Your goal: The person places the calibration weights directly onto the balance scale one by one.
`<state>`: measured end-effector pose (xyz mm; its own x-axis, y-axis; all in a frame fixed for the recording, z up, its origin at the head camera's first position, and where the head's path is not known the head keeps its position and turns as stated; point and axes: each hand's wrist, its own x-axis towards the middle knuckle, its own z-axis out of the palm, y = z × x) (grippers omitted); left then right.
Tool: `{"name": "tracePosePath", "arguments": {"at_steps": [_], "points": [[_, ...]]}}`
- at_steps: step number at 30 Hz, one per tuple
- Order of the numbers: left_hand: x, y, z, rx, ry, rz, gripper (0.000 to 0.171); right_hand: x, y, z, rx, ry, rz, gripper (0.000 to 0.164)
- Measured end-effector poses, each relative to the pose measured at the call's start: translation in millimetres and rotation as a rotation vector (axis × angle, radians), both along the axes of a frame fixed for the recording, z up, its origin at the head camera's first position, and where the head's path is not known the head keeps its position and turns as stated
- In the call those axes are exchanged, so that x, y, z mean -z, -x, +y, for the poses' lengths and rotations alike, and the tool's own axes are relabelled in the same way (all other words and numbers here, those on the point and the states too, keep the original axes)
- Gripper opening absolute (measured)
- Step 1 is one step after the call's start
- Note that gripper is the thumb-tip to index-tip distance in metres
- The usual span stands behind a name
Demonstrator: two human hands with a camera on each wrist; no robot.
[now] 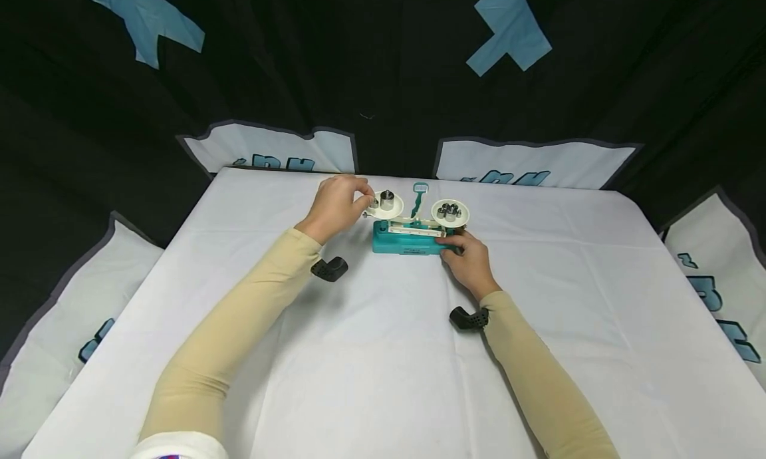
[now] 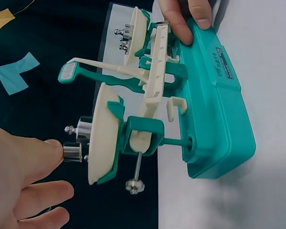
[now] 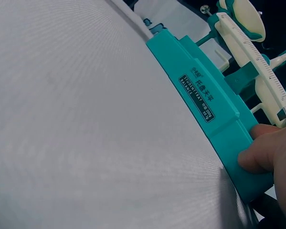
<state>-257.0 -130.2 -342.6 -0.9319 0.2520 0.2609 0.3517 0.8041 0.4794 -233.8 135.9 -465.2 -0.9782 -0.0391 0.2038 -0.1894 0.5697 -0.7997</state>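
A green student tray balance (image 1: 407, 245) with two cream pans stands at the far middle of the table. Over its left pan (image 1: 391, 213), my left hand (image 1: 336, 206) pinches a small metal weight (image 2: 72, 152) between thumb and finger. A larger knobbed weight (image 1: 387, 198) stands on that same pan. Several small weights (image 1: 449, 210) sit together on the right pan (image 1: 450, 223). My right hand (image 1: 469, 265) grips the right end of the green base, with the thumb on its front face in the right wrist view. Whether the pinched weight touches the pan is unclear.
A white cloth (image 1: 371, 366) covers the table. The balance's green pointer stem (image 1: 417, 203) stands upright behind the beam. Along the beam runs a white graduated scale (image 2: 157, 62). Black curtain with blue tape (image 1: 509, 26) hangs behind the table.
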Motion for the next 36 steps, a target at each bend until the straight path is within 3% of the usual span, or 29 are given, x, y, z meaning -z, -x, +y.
{"name": "tracePosePath", "arguments": {"at_steps": [15, 22, 36], "points": [[5.1, 2.4, 12.6, -0.021, 0.003, -0.057, 0.017, -2.1, -0.7, -0.4, -0.005, 0.006, -0.025, 0.025], [7.3, 2.2, 16.6, -0.028, 0.020, -0.049, 0.017, -1.6, -0.4, 0.1, -0.010, -0.002, -0.026, 0.026], [6.0, 0.7, 13.8, -0.006, -0.039, -0.041, 0.021, -2.4, -0.2, 0.2, -0.001, 0.001, -0.028, 0.026]]}}
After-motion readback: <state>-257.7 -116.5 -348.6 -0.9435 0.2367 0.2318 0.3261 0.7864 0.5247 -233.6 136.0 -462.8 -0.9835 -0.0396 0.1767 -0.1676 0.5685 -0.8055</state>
